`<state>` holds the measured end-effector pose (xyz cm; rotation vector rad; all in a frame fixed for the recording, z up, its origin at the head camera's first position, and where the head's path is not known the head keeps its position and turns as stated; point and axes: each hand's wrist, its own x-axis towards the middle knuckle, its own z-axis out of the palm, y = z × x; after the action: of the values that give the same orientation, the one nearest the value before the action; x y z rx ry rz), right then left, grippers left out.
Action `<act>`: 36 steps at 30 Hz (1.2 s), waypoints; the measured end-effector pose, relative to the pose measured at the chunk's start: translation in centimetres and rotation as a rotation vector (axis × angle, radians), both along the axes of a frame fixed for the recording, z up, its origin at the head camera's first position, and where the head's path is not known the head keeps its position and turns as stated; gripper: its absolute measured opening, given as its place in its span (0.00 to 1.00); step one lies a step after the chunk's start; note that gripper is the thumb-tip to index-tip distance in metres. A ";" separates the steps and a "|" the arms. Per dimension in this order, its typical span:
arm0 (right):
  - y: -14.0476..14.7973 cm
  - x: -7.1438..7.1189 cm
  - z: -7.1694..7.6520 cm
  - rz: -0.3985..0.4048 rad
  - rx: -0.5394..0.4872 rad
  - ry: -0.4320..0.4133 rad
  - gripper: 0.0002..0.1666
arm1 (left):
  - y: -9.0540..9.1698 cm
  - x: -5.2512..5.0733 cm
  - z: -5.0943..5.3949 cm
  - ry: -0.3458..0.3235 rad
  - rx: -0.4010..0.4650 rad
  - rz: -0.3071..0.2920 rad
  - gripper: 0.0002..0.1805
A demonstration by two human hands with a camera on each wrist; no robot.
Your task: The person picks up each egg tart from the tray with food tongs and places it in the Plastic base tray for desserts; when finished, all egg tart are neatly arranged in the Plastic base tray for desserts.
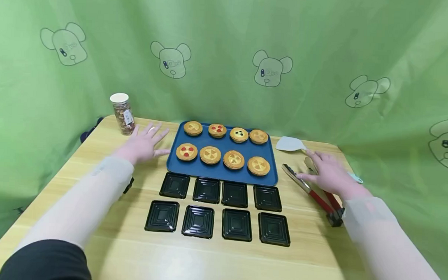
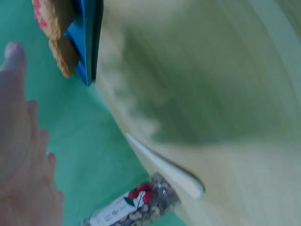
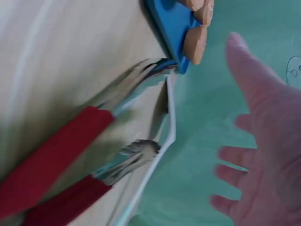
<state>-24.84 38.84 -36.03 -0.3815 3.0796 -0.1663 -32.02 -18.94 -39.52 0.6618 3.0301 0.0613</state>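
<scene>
My left hand [image 1: 143, 145] hovers with fingers spread between the glass jar [image 1: 123, 114] and the left edge of a blue tray [image 1: 219, 173]. It holds nothing. Over the right side of the table, my right hand [image 1: 328, 172] reaches out above red-handled metal tongs [image 1: 320, 200], fingers extended and holding nothing. The right wrist view shows the hand apart from the tongs [image 3: 61, 155]. A white spatula [image 1: 290, 144] lies just beyond them. On the tray sit two rows of small round tarts [image 1: 210, 155], some with red or dark toppings.
Several black square plastic trays [image 1: 200, 221] lie in two rows before the blue tray. A slim white utensil [image 2: 169, 169] lies by the jar in the left wrist view. Behind the wooden table [image 1: 219, 263] hangs a green curtain [image 1: 218, 90] with mouse-like drawings.
</scene>
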 end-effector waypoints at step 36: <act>-1.8 2.8 -2.4 -0.012 -0.367 0.034 0.39 | 1.8 -0.1 -1.7 -0.396 0.125 0.008 0.45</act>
<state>-22.07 37.07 -38.43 -0.3782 3.0770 -0.7376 -32.09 -17.15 -41.17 0.5660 2.6625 0.3406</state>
